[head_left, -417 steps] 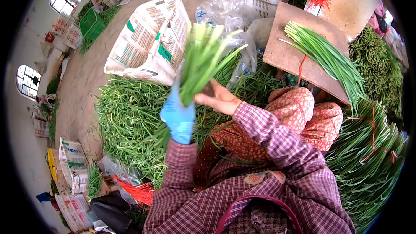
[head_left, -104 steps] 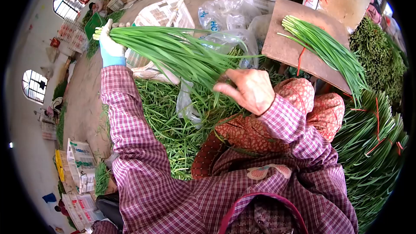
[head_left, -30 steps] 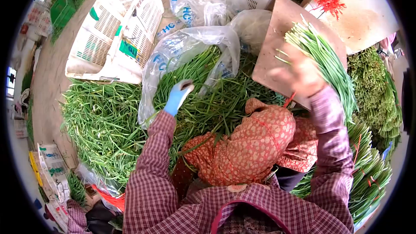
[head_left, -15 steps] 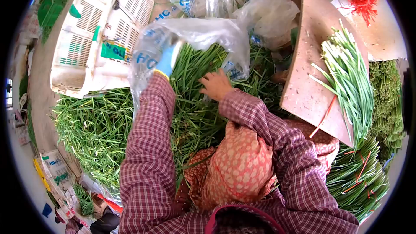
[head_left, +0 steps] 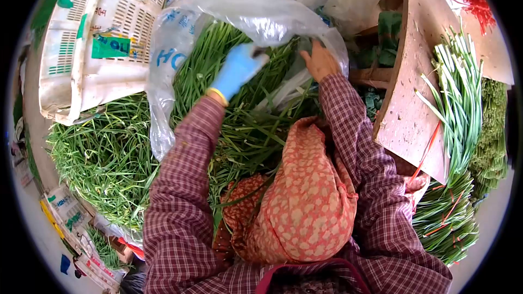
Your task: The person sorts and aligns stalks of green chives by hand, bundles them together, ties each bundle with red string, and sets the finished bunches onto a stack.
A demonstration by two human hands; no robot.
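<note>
A large clear plastic bag [head_left: 239, 8] with blue lettering lies open in front of me, holding long green chive-like leaves [head_left: 215, 43]. My left hand [head_left: 237, 71], in a blue glove with a yellow cuff, is over the leaves inside the bag mouth. Motion smears its fingers. At the bag's right side is my bare right hand [head_left: 320, 61], thumb and fingers apart, touching the plastic. More loose leaves [head_left: 245, 136] spread below the bag, up to the patterned orange cloth [head_left: 305, 201] over my lap.
A white slatted crate [head_left: 103, 84] stands at left, above a heap of cut greens [head_left: 103, 158]. On the right, a tilted board [head_left: 403, 109] carries a bunch of white-ended stalks [head_left: 457, 98]. Tied bundles [head_left: 447, 220] lie below it; red ties [head_left: 479, 5] hang at top right.
My left hand has moved right and slightly down, across the leaves. My right hand has gone up and right, from the leaves to the bag's side. The bag mouth stands wider.
</note>
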